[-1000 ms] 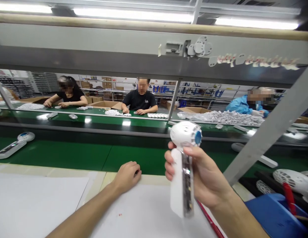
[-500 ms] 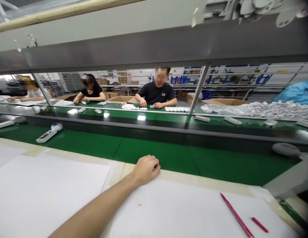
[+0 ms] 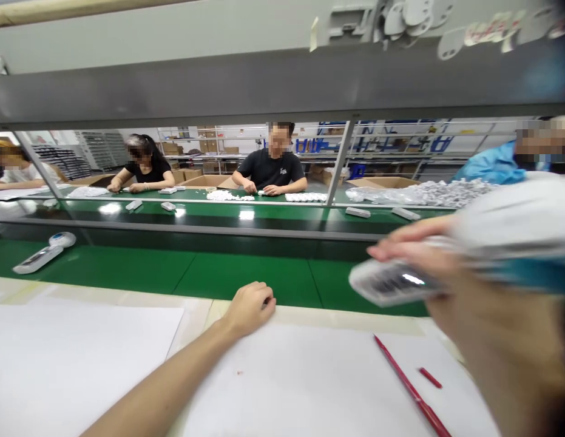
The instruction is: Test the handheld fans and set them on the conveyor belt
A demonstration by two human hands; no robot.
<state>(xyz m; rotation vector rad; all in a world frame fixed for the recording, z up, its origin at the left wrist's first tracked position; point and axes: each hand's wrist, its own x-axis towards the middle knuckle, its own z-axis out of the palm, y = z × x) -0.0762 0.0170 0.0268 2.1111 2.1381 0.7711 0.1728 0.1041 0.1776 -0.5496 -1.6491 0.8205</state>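
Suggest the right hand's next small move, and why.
Probably ease the right hand toward the left hand, bringing the white device over the white sheet. The device is held up in the air, blurred and cut off by the picture's right edge, while the left hand rests at the table's edge and the sheet spreads between it and the red pen.

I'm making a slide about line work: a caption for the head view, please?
Right hand holds a white handheld device; left hand rests beside the green conveyor belt.

The left forearm (image 3: 173,388) and left hand (image 3: 251,308) are bare, and the right hand (image 3: 480,318) (badly blurred) seems bare too.
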